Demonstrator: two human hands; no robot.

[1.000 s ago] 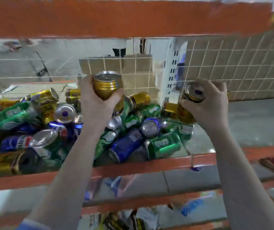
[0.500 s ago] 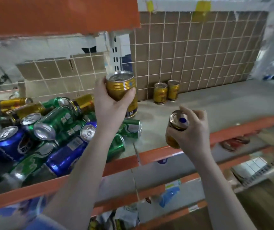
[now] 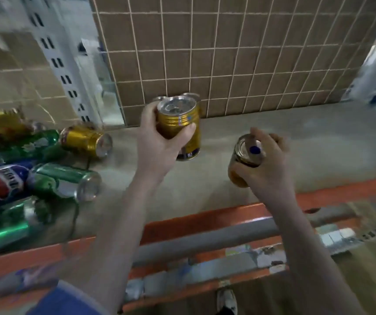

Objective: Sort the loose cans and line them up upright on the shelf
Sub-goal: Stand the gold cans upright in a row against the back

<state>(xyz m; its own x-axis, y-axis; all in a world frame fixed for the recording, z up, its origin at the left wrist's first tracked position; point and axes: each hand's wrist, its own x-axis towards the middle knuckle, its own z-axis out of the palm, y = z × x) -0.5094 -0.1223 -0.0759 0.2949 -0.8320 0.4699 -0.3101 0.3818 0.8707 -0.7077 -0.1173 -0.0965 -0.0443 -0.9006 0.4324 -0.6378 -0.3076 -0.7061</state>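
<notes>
My left hand (image 3: 159,146) grips a gold can (image 3: 180,126) upright, held above the grey shelf (image 3: 296,142) near the tiled back wall. My right hand (image 3: 266,164) holds a second gold can (image 3: 248,153) from the side, its top with a blue tab showing, over the shelf's front part. Behind the left-hand can, the tops of two upright gold cans (image 3: 191,96) peek out against the wall. A heap of loose cans lies at the left: a gold one (image 3: 84,140), a green one (image 3: 64,180), a blue Pepsi can (image 3: 0,183).
The orange front beam (image 3: 205,221) of the shelf runs below my hands. A white slotted upright (image 3: 64,71) stands at the back left. Brown wall tiles (image 3: 239,53) close the back. Lower shelves and a shoe (image 3: 226,301) show beneath.
My view and both hands have swung right, away from the can heap. Both held cans now hover over the bare part of the shelf, the left one in front of the two standing cans.
</notes>
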